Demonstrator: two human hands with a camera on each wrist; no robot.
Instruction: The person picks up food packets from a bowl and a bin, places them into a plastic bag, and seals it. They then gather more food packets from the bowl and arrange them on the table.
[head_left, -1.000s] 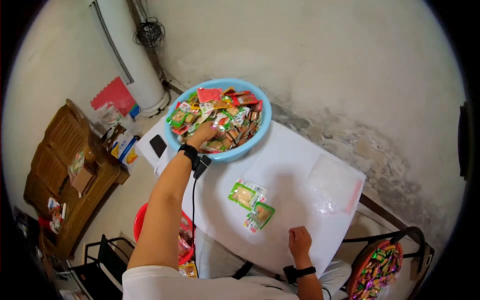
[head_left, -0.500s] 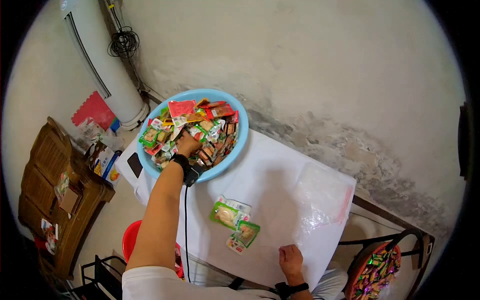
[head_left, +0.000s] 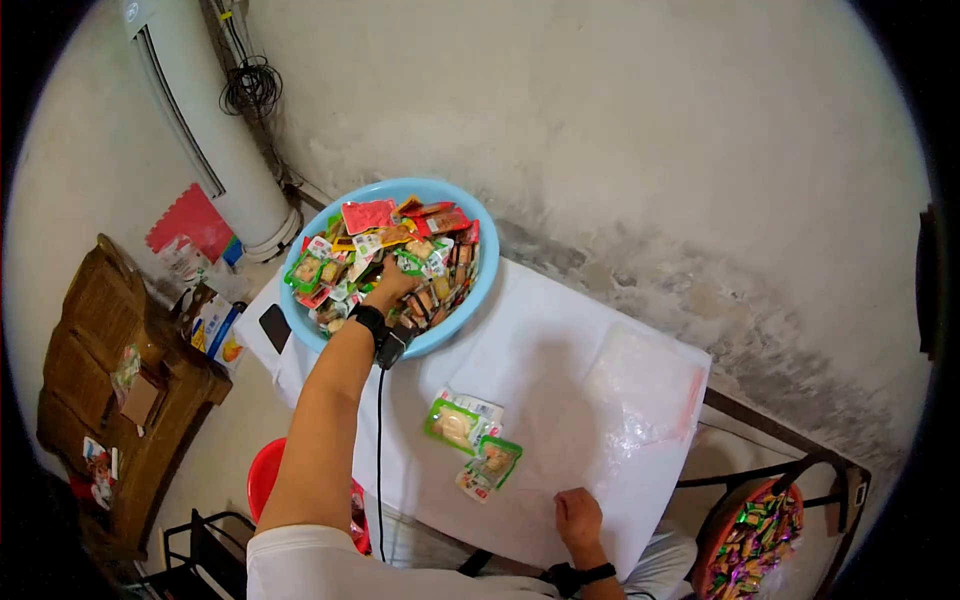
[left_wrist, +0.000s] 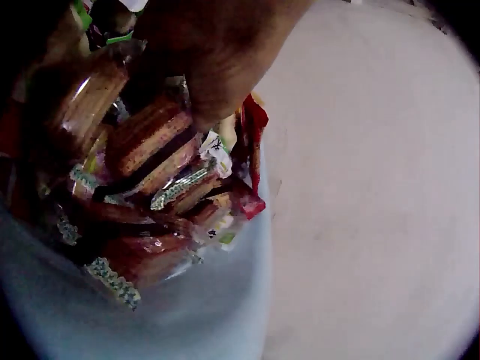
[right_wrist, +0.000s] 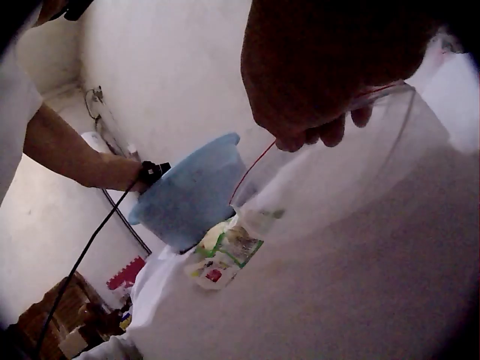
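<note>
My left hand (head_left: 396, 284) reaches down into a light blue basin (head_left: 487, 272) heaped with small snack packets (head_left: 367, 216). In the left wrist view the left hand (left_wrist: 214, 56) lies over clear-wrapped brown snack packs (left_wrist: 150, 142); its fingertips are hidden, and I cannot tell whether they grip a packet. Near the table's front edge is my right hand (head_left: 580, 520), fingers curled. The right wrist view shows the right hand (right_wrist: 322, 75) pinching a clear plastic bag (right_wrist: 352, 172) by its red-lined edge. Two green-and-white snack packets (head_left: 452, 424) (head_left: 494, 462) lie between basin and right hand.
More clear plastic bags (head_left: 640, 385) lie flat on the right of the white-covered table (head_left: 520, 310). A phone (head_left: 274, 328) rests left of the basin. A red tub (head_left: 264, 475) stands below at left, and a basket of shiny wrapped sweets (head_left: 755, 540) at right. A wall borders the back.
The head view has swung, so the table sits further left in it. My left hand stays in the basin, shifting among the packets. My right hand stays near the front edge.
</note>
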